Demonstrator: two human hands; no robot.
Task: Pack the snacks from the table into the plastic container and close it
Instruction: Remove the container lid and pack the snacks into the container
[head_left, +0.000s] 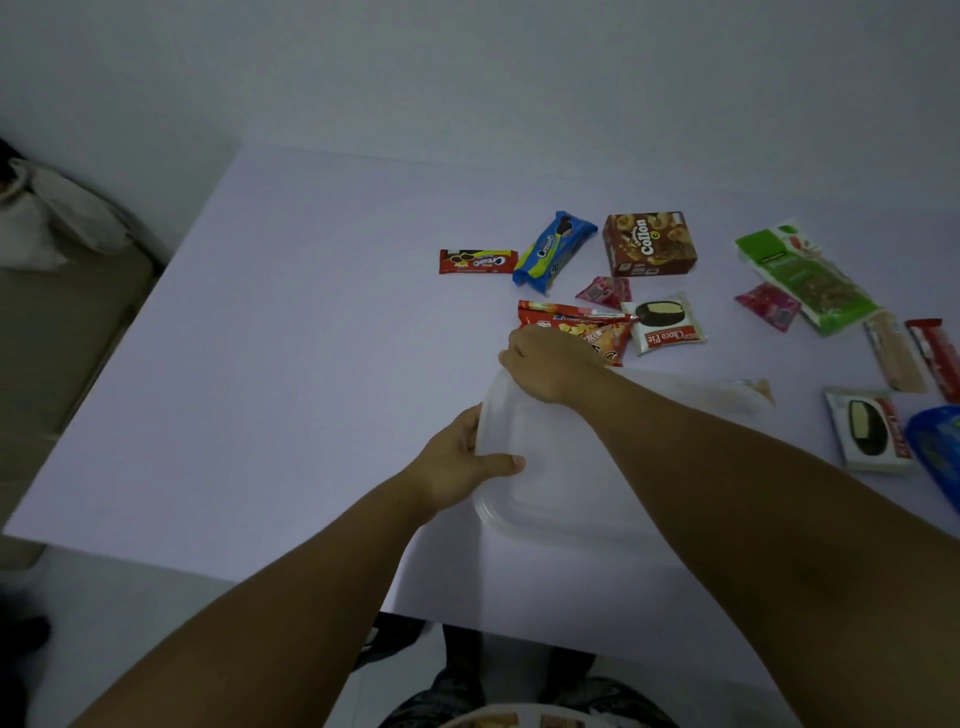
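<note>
A clear plastic container (550, 483) with its lid on lies on the white table (291, 364) in front of me. My left hand (462, 462) grips its left edge, thumb on top. My right hand (545, 364) pinches the far left corner of the lid. Snacks lie beyond it: a red chips bag (582, 325), a Choco Pie packet (667, 322), a brown Collon box (649, 242), a blue cookie pack (553, 249), a red Cream-O pack (478, 261) and two pink candies (605, 292).
At the right lie a green wafer pack (810, 280), a second Choco Pie packet (867, 428), a red bar (935, 358), a beige stick pack (893, 358) and a blue pack (937, 452). A bed with a bag (47, 223) stands left of the table.
</note>
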